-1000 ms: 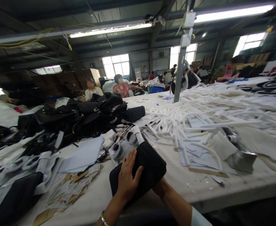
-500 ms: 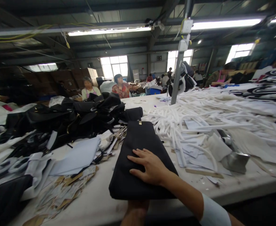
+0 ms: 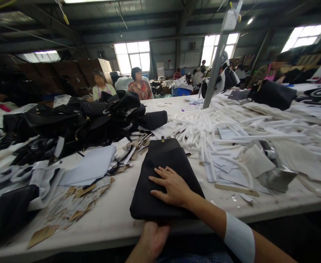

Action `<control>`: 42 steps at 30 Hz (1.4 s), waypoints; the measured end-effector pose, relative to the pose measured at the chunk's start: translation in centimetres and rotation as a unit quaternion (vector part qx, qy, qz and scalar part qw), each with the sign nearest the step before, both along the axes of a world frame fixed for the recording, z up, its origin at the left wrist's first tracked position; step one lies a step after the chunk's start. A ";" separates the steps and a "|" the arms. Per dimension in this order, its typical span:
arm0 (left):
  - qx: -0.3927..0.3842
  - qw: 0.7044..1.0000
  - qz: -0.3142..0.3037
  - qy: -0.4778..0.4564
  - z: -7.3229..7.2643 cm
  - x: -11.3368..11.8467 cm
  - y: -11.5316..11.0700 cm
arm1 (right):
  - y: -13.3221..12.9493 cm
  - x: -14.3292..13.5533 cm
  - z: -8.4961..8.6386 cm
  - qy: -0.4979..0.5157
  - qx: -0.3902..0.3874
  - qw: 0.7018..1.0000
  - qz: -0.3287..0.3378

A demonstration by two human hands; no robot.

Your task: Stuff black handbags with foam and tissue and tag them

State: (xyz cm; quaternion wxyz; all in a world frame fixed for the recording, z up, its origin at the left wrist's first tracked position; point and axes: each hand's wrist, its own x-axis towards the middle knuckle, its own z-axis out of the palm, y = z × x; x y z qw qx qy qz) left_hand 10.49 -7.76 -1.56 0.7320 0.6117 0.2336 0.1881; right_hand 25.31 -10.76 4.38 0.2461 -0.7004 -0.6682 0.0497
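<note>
A black fabric bag piece (image 3: 160,160) lies flat near the table's front edge, with a small gold-coloured fitting (image 3: 163,139) at its far end. My right hand (image 3: 173,187) rests on top of it, palm down with the fingers spread. Below the near edge of the piece is my left hand (image 3: 155,235), its fingers bent and partly hidden; what it may grip there cannot be made out.
Black bags (image 3: 95,120) are heaped at the left, beside white sheets (image 3: 91,166) and brown scraps (image 3: 78,204). White strips (image 3: 201,131) and a metal holder (image 3: 278,175) lie right. A grey post (image 3: 213,73) rises behind. Several people sit beyond.
The view has tilted down. My left hand shows more, below the near edge of the piece. A black bag has appeared over the white material at the far right.
</note>
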 end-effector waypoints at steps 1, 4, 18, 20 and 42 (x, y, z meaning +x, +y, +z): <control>-0.066 0.997 -0.022 0.014 0.2 -0.8 -0.7 | -0.1 -0.1 -0.2 -0.003 0.002 1.000 0.000; -0.175 0.968 -0.158 0.085 1.4 -4.2 -1.9 | -0.5 -0.7 -1.0 -0.016 0.012 1.000 0.004; 0.398 0.831 0.318 0.224 0.1 -2.3 5.7 | -4.6 -1.3 -2.7 -0.012 0.262 0.963 -0.061; 0.381 0.835 0.312 0.246 0.0 -2.8 5.7 | -7.7 -0.8 -2.4 0.072 0.303 0.929 -0.198; 0.412 0.783 0.312 0.347 0.3 -3.1 5.5 | -9.2 1.4 -4.5 0.348 0.182 0.851 -0.349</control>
